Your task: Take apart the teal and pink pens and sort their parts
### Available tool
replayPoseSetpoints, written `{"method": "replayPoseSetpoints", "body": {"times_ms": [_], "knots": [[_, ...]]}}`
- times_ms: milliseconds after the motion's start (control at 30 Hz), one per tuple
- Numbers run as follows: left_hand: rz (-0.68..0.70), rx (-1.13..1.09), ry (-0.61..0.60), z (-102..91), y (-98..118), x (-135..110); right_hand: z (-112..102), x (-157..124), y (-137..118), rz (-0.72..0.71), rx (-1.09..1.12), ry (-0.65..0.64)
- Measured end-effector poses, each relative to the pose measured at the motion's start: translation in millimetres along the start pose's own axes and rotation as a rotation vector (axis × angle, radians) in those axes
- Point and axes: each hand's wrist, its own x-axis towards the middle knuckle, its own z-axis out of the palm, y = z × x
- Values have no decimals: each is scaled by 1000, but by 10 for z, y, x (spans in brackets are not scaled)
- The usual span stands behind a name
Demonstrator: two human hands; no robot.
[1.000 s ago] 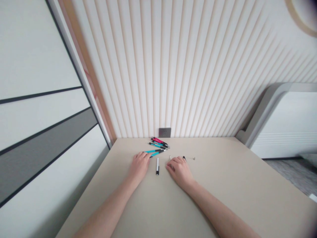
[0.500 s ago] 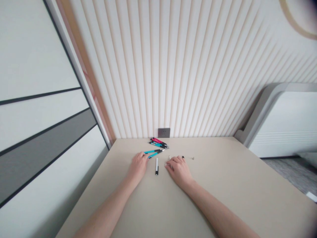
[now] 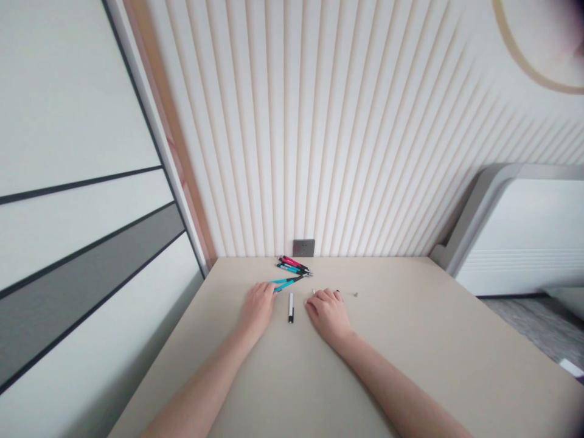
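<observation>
My left hand (image 3: 258,307) is closed on the rear ends of two teal-and-black pens (image 3: 285,284). Their dark tips point right and meet the near edge of a small pile of red and teal pens (image 3: 292,264) by the wall. Between my hands a white marker with a black end (image 3: 291,306) lies lengthwise on the table. My right hand (image 3: 329,311) rests low to its right, fingers curled together. Small white and black bits peek out past those fingers; what lies beneath is hidden. A tiny pale piece (image 3: 355,294) sits just right of that hand.
The beige table (image 3: 292,389) meets a ribbed white wall (image 3: 283,121) with a dark socket (image 3: 303,247) behind the pens. A white-and-grey cabinet (image 3: 82,261) stands close on the left. At the right is a grey-edged bed headboard (image 3: 515,243).
The two teal pens have moved slightly toward the pile and closer together, their tips now meeting it. My right hand keeps nearly the same place. The camera view has shifted a little.
</observation>
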Motion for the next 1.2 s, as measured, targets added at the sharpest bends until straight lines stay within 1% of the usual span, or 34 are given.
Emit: {"method": "replayPoseSetpoints", "body": {"times_ms": [100,167,267,333,433,533,633,700,767,867,1067,1200], "knots": [[26,-24,43,-7,1,-3,-56,-23,11,8,17,29],[64,-52,84,-27,17,-8,-132,-69,48,21,51,78],[174,-82,123,-72,79,-31,-256,-170,161,69,164,167],[270,-93,128,-98,130,-53,-306,-224,258,92,289,194],[362,-108,143,-117,179,-80,-321,-248,378,151,454,148],[409,-142,163,-130,185,-90,-310,-229,424,176,500,83],[427,-181,191,-160,187,-84,-300,-221,411,147,523,-9],[429,-210,199,-184,198,-74,-288,-225,395,173,556,-55],[424,-234,195,-202,209,-64,-276,-226,388,200,587,-68],[420,-272,167,-204,212,-58,-281,-220,398,182,613,-38],[408,-356,130,-159,179,-58,-368,-209,428,103,605,58],[405,-380,104,-144,162,-47,-395,-206,440,95,600,42]]}}
